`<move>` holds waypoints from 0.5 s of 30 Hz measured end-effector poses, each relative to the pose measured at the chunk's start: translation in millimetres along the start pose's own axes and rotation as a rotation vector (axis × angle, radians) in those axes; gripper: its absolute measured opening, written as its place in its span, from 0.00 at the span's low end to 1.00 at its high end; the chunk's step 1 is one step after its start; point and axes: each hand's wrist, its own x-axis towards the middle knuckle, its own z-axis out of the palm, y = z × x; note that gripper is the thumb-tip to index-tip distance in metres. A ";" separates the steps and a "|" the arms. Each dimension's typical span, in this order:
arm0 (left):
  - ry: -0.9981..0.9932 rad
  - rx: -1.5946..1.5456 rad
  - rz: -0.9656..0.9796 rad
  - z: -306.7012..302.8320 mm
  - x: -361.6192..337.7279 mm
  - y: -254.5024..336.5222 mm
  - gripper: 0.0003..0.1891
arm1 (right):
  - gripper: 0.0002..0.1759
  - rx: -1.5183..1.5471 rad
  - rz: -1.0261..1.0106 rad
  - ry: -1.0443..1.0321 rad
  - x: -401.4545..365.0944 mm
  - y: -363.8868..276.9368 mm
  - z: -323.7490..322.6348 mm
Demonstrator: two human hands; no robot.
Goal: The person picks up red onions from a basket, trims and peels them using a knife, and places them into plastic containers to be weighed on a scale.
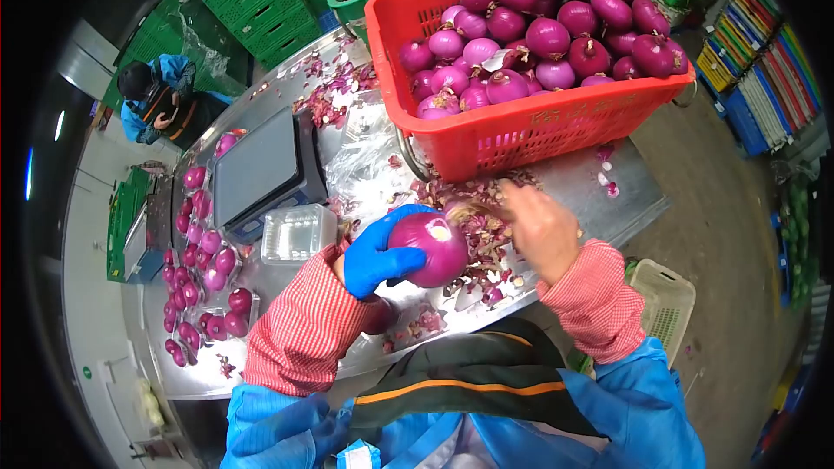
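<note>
My left hand (373,254), in a blue glove, is wrapped round a large red onion (433,254) above the metal table's near part. A pale cut spot shows on the onion's top. To the right of it is my bare right hand (540,230), blurred by motion, its fingers pointing left toward a blurred wisp of dry skin. Whether those fingers grip anything cannot be made out. Loose onion peelings (486,247) lie beneath and between both hands. Partly hidden under my left wrist, another onion (380,317) rests near the table edge.
A red basket (539,139) heaped with onions stands behind my hands, a green basket (347,7) beyond it. To the left are a scale (261,165), a clear plastic tray (298,233) and packed onions (213,269). Another person (161,100) is at far left; a beige crate (665,304) sits lower right.
</note>
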 end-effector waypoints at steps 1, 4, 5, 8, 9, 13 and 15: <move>0.005 -0.005 0.002 -0.2 -3.2 1.3 0.34 | 0.21 -0.012 0.057 -0.002 -1.7 7.5 0.1; 0.071 0.111 0.098 2.7 -6.3 -4.6 0.35 | 0.20 0.334 0.210 -0.050 -10.9 -11.8 -2.2; 0.086 0.204 0.173 9.0 -2.5 -5.5 0.37 | 0.20 0.468 0.256 -0.038 -10.5 -18.6 -1.3; 0.106 0.448 0.325 35.9 6.0 -2.2 0.46 | 0.25 1.490 0.610 -0.369 -24.4 -16.9 26.0; 0.134 0.733 0.504 37.8 9.7 -7.6 0.47 | 0.25 1.894 0.753 -0.590 -22.8 -14.6 20.6; 0.252 0.000 0.243 54.4 7.1 -44.3 0.47 | 0.31 1.567 0.740 -0.303 -21.5 -33.8 4.3; 0.028 -0.467 -0.017 39.0 7.7 -73.2 0.43 | 0.33 1.203 0.506 -0.170 -31.0 -39.0 20.6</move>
